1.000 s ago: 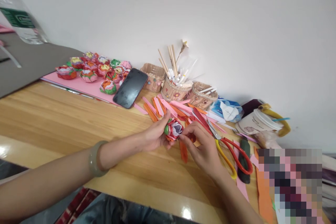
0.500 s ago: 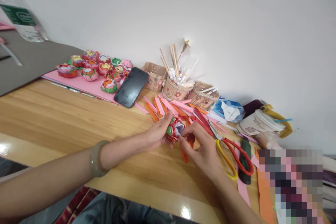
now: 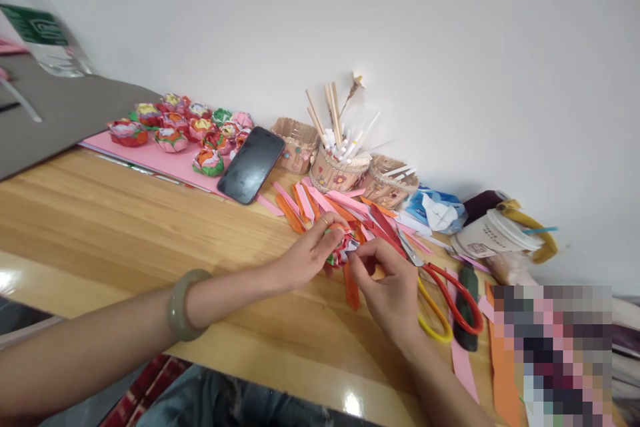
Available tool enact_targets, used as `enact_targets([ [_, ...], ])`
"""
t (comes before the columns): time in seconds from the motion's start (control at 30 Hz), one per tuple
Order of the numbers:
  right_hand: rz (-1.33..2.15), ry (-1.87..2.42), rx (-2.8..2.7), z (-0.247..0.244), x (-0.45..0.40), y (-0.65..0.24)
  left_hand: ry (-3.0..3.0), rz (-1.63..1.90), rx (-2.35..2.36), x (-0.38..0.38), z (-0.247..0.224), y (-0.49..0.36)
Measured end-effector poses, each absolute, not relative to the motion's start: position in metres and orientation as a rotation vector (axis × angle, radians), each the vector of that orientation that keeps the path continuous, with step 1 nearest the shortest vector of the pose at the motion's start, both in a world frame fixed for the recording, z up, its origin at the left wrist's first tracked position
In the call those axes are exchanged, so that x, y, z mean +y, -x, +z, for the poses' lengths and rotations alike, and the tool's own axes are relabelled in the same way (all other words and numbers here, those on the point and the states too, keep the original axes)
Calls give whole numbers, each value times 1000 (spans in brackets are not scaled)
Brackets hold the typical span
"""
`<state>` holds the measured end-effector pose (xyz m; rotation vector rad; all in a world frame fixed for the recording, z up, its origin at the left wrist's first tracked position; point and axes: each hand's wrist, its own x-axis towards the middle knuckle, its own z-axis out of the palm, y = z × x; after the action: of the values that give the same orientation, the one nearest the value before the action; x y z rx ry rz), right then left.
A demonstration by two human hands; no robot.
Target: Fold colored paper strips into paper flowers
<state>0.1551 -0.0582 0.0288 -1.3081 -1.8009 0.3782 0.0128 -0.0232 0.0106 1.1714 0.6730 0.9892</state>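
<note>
Red, green and white folded paper makes up the small flower (image 3: 343, 255) held above the tabletop (image 3: 150, 233), between the person's two hands and just in front of a pile of loose strips. The left hand (image 3: 313, 252) grasps it from the side, thumb laid across the petals and the other fingers curled about it. The right hand (image 3: 393, 283) has thumb and forefinger pinched on its pale inner petals; the exact fold under those fingertips is too small to make out.

This flower looks well advanced: coloured outer layers and a white centre are both present, though its final shape is partly covered by the hands. Around a dozen similar flowers (image 3: 170, 140) sit on a pink sheet (image 3: 145, 157), apparently complete. Beside them a phone (image 3: 253, 167) leans over the sheet's edge. Many pink and orange folded strips (image 3: 303, 200) lie unused below the decorated baskets (image 3: 333, 173), so plenty of material seems left. Scissors (image 3: 413, 256) rest with their handles spread, just beyond the right hand, touched by neither hand.
</note>
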Motion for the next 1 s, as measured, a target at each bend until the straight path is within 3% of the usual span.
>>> enact_targets([
  [0.23,834,1193,-1558,28,-57,-162,-859,819,726,-16,11,-15],
  [1.0,298,1094,-1971,35,-56,-166,-756,632,755,-13,13,-15],
])
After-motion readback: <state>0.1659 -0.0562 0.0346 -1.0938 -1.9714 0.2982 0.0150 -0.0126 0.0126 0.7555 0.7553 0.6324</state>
